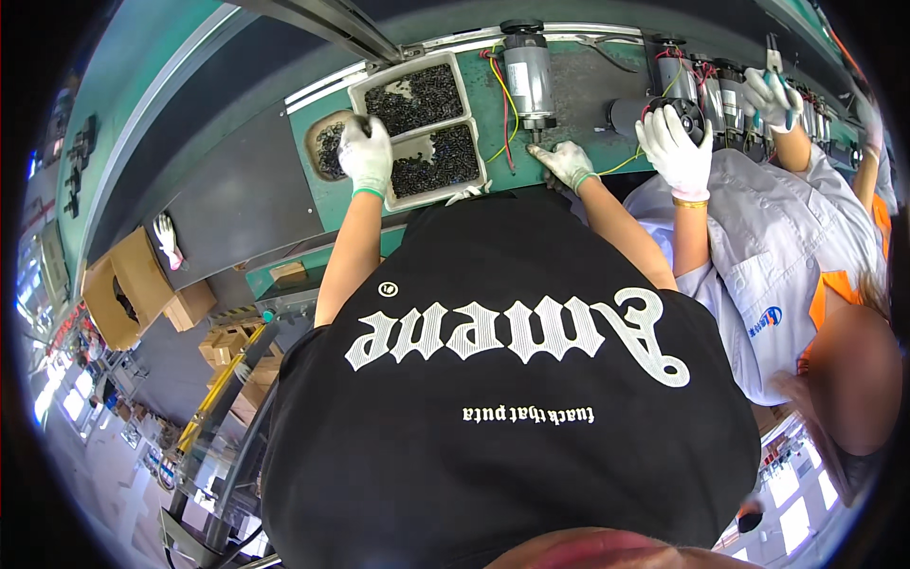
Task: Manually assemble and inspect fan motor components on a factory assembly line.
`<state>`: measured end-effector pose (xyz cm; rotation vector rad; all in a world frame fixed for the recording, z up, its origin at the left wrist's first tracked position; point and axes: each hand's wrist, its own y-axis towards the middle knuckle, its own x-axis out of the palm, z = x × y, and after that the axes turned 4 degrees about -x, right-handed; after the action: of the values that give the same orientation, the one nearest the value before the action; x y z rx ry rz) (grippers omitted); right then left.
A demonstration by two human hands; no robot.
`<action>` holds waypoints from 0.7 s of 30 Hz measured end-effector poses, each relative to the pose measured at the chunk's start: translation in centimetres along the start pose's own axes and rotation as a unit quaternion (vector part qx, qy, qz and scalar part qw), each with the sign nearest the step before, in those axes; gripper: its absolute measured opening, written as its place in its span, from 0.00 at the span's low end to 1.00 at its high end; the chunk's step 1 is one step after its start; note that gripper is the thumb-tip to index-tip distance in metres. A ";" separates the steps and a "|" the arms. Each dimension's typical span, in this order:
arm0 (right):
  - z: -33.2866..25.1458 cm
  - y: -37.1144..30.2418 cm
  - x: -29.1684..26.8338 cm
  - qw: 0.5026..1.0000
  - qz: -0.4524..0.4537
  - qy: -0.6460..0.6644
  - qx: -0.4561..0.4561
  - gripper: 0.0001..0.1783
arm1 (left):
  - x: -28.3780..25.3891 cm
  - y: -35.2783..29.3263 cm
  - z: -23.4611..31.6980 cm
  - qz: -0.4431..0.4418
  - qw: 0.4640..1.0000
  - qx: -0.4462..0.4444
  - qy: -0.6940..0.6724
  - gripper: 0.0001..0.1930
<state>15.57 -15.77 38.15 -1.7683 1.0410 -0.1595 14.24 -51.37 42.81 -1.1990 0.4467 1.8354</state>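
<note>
My left hand [366, 156], in a white knit glove, is at the edge between a small tan tray [313, 142] and two larger white bins. Its fingers are bent together, and whatever they may pinch is too small to make out. Small black parts fill the far bin [463, 87] and the near bin [482, 169]. My right hand [569, 165], also gloved, is just below the shaft end of a grey cylindrical motor [529, 81]. Its thumb points toward the shaft and the other fingers curl under. What they hold, if anything, is hidden. Red and yellow wires [507, 104] run beside the motor.
At my right a co-worker's gloved hand [678, 152] is beside another motor [627, 116]; further gloved hands and motors line the bench. Pliers [607, 54] lie at the back. A loose glove [167, 239] is on the dark surface at left, near an open cardboard box [133, 284].
</note>
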 end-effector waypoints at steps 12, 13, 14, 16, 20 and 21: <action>1.6 1.3 0.6 0.992 0.007 0.126 -0.015 0.34 | 10.6 -3.8 15.7 -0.312 0.944 0.045 -0.094 0.39; 1.8 1.2 0.9 0.982 0.006 0.184 -0.031 0.33 | 11.4 -4.0 15.6 -0.315 0.944 0.021 -0.094 0.39; 2.0 1.3 0.6 0.976 0.015 0.215 -0.022 0.28 | 12.2 -4.2 15.2 -0.316 0.944 -0.005 -0.094 0.39; 4.0 2.7 0.3 0.970 0.173 0.135 -0.101 0.24 | 12.0 -4.6 16.5 -0.332 0.938 0.014 -0.101 0.41; -2.1 0.7 -0.4 0.922 0.342 0.117 -0.141 0.27 | 12.3 -5.1 15.5 -0.253 0.963 0.008 -0.090 0.45; -2.9 0.7 -0.4 0.869 0.432 0.084 -0.226 0.31 | 13.0 -5.0 15.6 -0.254 0.963 0.005 -0.092 0.45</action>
<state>13.37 -17.58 38.99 -1.5160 2.0242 0.5422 7.69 -31.71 39.64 -1.0087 0.0323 1.4743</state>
